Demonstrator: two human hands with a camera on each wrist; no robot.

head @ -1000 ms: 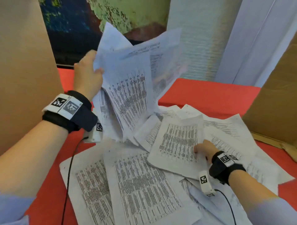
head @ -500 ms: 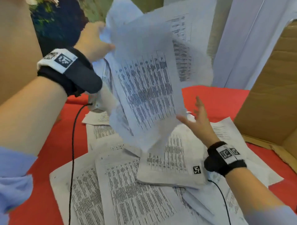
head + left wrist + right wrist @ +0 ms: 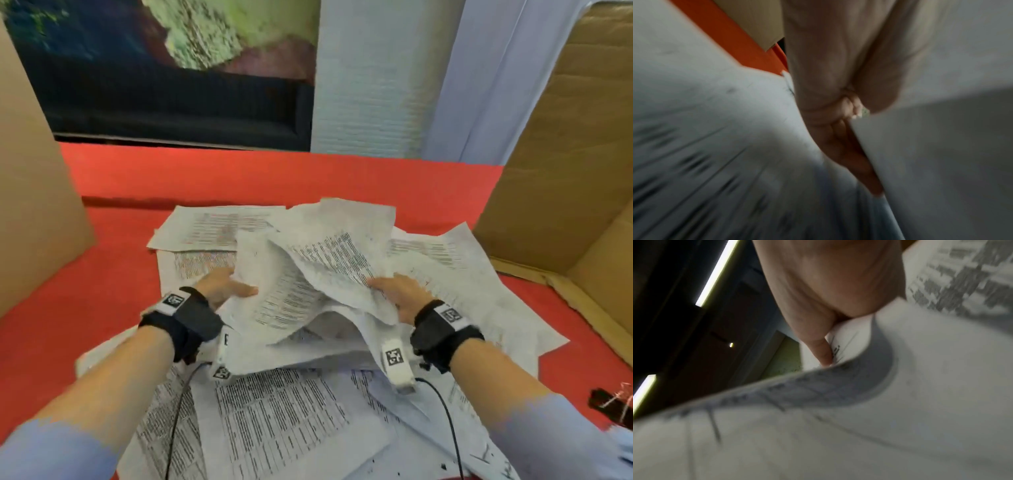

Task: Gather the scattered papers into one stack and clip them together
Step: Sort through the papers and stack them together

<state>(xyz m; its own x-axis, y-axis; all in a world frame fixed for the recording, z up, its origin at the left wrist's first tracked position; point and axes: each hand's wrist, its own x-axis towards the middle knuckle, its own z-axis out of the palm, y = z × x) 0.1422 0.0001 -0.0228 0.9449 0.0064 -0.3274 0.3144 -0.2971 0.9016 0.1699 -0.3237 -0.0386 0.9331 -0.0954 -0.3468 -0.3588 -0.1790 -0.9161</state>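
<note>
bundle [image 3: 308,284] lowered, right hand [image 3: 399,296] now gripping

A bundle of sheets [image 3: 308,284] stood bowed at the middle of the tabletop [image 3: 239,178], on top of loose papers [image 3: 274,421] spread flat beneath and around it. The left hand [image 3: 222,287] held the bundle's left edge, the right hand [image 3: 399,296] its right edge. A cardboard panel [image 3: 30,212] stood at the left, a cardboard box [image 3: 565,171] at the right. A binder clip [image 3: 613,407] lay at the near right edge, apart from the papers.
</note>
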